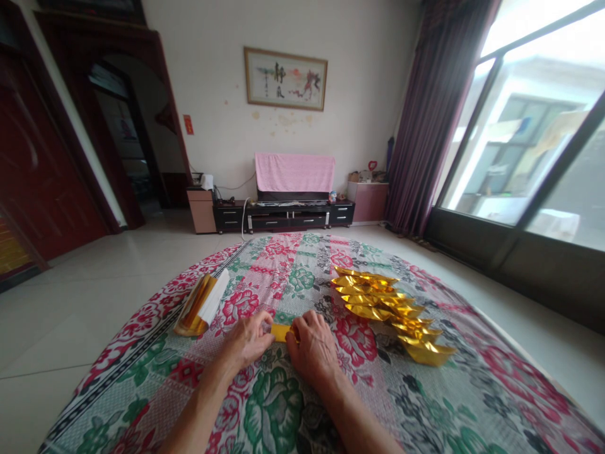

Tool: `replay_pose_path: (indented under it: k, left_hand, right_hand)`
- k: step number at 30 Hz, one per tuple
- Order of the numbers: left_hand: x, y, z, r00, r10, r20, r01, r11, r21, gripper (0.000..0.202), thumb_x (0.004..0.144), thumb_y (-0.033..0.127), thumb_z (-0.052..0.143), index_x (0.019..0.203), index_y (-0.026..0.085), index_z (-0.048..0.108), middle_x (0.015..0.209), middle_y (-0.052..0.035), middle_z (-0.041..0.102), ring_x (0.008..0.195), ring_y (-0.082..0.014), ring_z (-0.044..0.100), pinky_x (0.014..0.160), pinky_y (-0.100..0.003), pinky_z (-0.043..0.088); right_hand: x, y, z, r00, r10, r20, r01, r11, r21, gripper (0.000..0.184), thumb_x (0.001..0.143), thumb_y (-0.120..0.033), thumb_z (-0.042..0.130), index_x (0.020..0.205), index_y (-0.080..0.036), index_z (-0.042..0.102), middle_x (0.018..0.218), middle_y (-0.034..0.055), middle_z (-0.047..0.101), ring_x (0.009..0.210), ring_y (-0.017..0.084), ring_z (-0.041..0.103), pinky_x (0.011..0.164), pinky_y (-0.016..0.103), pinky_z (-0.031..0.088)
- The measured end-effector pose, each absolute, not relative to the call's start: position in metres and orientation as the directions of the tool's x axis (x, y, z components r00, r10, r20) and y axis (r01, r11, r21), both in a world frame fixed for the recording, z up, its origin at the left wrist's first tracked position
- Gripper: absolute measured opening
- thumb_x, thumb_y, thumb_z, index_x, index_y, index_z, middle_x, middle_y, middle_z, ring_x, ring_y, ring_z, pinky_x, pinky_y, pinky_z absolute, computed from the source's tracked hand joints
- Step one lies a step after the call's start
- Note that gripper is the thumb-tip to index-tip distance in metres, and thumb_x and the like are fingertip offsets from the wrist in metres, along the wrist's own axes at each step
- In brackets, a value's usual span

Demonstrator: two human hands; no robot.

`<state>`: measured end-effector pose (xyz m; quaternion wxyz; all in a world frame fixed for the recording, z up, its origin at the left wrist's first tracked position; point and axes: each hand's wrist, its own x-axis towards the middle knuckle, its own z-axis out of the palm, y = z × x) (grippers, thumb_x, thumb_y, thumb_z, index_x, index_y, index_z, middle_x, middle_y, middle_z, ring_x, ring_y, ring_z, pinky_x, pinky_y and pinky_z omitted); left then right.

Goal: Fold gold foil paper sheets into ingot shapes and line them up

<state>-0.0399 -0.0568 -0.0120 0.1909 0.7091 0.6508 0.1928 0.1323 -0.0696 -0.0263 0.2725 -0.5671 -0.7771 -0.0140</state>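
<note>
My left hand (246, 341) and my right hand (313, 345) rest side by side on a floral cloth (293, 403), both pinching a small piece of gold paper (280, 331) that lies between them. The fingers of each hand are curled closed on the paper's ends. To the right of my right hand runs a row of several folded gold paper shapes (388, 306), laid overlapping on the cloth. A curled stack of gold sheets with white backing (201, 305) lies to the left of my left hand.
The cloth covers a round surface with tiled floor (94, 284) around it. A low dark TV cabinet (283, 215) with a pink-covered screen stands against the far wall. Large windows and a purple curtain (435, 120) fill the right side; dark wooden doors are at the left.
</note>
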Motion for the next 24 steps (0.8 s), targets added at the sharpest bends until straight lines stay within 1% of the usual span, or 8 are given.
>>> replay_pose_path:
  k: [6,11,17,24]
  left_hand:
    - [-0.0389,-0.0588,-0.0076,0.112,0.993,0.037,0.845,-0.115,0.522,0.018,0.069,0.028,0.054,0.083,0.022,0.063,0.056,0.0046,0.052,0.054,-0.0098,0.048,0.053,-0.019,0.03]
    - [-0.0388,-0.0598,-0.0065,0.135,0.99,0.046,0.838,-0.139,0.527,0.022,0.07,0.028,0.053,0.085,0.022,0.067,0.058,0.0034,0.054,0.054,-0.0095,0.046,0.053,-0.019,0.03]
    - [-0.0391,-0.0586,-0.0082,0.059,0.998,0.013,0.841,-0.056,0.538,0.023,0.067,0.031,0.056,0.085,0.021,0.065,0.056,0.0049,0.052,0.052,-0.0088,0.044,0.05,-0.019,0.028]
    - [-0.0368,-0.0587,-0.0047,0.035,0.999,-0.006,0.847,-0.027,0.531,0.022,0.066,0.03,0.056,0.085,0.021,0.064,0.056,0.0048,0.052,0.053,-0.0092,0.046,0.052,-0.019,0.029]
  right_hand:
    - [0.1322,-0.0687,-0.0291,-0.201,0.865,0.459,0.886,0.361,-0.293,0.012,0.082,-0.031,0.05,0.078,-0.021,0.056,0.087,0.0045,0.05,0.084,0.018,0.045,0.072,0.028,0.031]
    - [0.1322,-0.068,-0.0305,-0.205,0.858,0.47,0.885,0.368,-0.286,0.011,0.082,-0.03,0.051,0.078,-0.021,0.056,0.088,0.0043,0.05,0.083,0.018,0.045,0.071,0.029,0.031]
    - [0.1319,-0.0687,-0.0299,-0.197,0.853,0.483,0.889,0.363,-0.279,0.011,0.082,-0.029,0.051,0.078,-0.021,0.056,0.087,0.0043,0.051,0.082,0.018,0.045,0.07,0.029,0.03]
    - [0.1319,-0.0688,-0.0296,-0.192,0.852,0.487,0.894,0.357,-0.271,0.011,0.081,-0.03,0.052,0.078,-0.021,0.056,0.087,0.0044,0.051,0.082,0.018,0.045,0.069,0.029,0.029]
